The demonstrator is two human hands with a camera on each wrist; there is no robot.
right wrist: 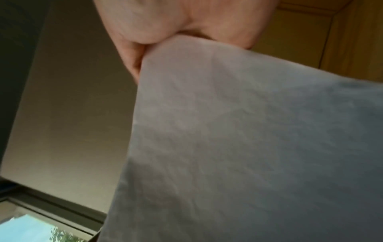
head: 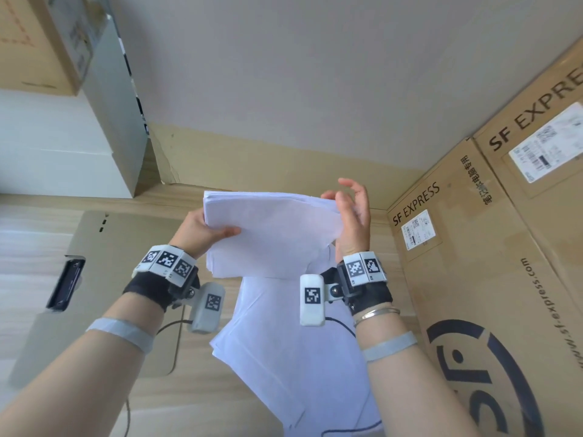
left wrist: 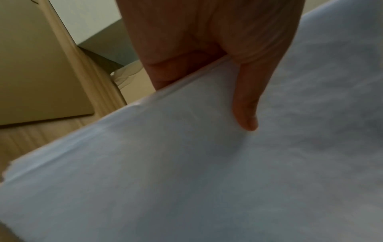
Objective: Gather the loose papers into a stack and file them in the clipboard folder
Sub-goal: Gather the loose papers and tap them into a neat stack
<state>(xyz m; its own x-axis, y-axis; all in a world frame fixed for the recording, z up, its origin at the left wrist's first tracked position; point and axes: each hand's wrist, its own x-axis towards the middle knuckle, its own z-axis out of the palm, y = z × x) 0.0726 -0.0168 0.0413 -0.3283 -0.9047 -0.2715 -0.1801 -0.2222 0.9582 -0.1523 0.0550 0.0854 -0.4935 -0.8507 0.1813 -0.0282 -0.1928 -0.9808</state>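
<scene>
A stack of white papers (head: 271, 234) is held up above the wooden table (head: 195, 405). My left hand (head: 209, 230) grips its left edge, thumb (left wrist: 246, 104) flat on the top sheet (left wrist: 186, 172). At the right edge my right hand (head: 347, 212) pinches the stack (right wrist: 248, 139), with its upper fingers lifted loosely above. More loose white sheets (head: 284, 357) lie fanned out on the table under the wrists. The beige clipboard folder (head: 104, 279) lies open at the left, its black clip (head: 64, 285) on the near-left side.
Tall SF Express cardboard boxes (head: 492, 279) stand along the right side. A white box (head: 56, 146) and further cartons (head: 31, 42) are at the back left. A thin dark cable (head: 170, 326) runs over the folder and table.
</scene>
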